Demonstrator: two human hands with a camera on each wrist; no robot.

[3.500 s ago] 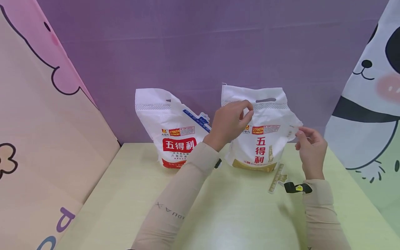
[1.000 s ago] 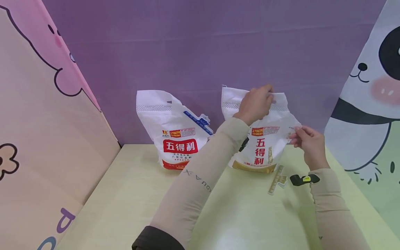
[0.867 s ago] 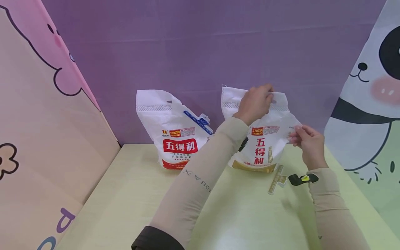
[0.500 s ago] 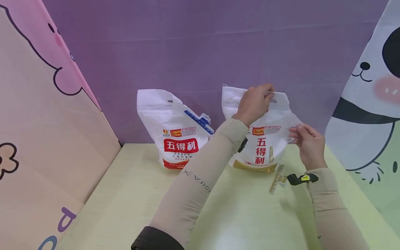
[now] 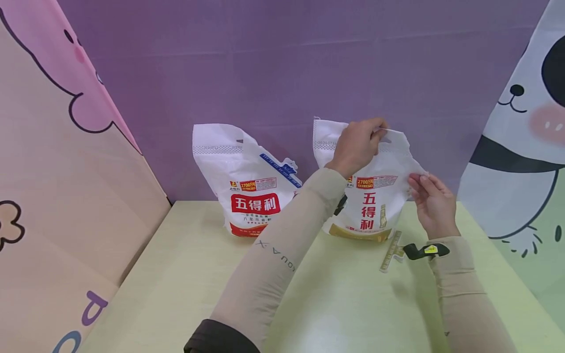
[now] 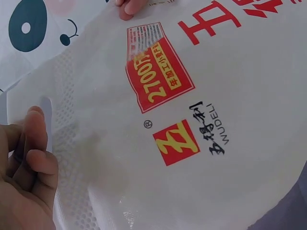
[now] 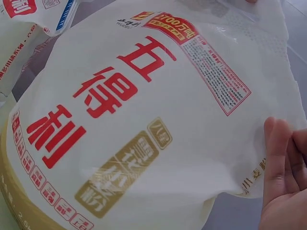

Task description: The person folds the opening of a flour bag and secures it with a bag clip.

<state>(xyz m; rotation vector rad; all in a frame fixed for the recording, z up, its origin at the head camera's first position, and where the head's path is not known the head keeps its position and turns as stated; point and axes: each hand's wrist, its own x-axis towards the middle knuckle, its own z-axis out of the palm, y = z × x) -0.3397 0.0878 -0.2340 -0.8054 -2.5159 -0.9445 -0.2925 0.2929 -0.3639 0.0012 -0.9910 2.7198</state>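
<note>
A white flour bag (image 5: pixel 388 164) with red lettering and a gold base band stands upright on the table. My left hand (image 5: pixel 357 142) grips its top edge by the handle slot; the left wrist view shows curled fingers (image 6: pixel 36 132) at that slot. On the bag's right side, my right hand (image 5: pixel 434 203) pinches the slanting edge near the corner, fingers (image 7: pixel 276 148) lying on the front. A gold bag clip (image 5: pixel 390 252) with a figure on one side lies on the table in front of the bag, close to the right wrist camera.
To the left stands a second white flour bag (image 5: pixel 220 162) with a red label, a blue clip (image 5: pixel 281 170) along its slanting upper corner. My left forearm overlaps its lower right. A purple backdrop (image 5: pixel 265 73) rises behind the pale table (image 5: pixel 176 284); printed panels flank both sides.
My left hand has moved from in front of the bag up to its top edge and taken hold there. My right hand has shifted slightly up along the right edge.
</note>
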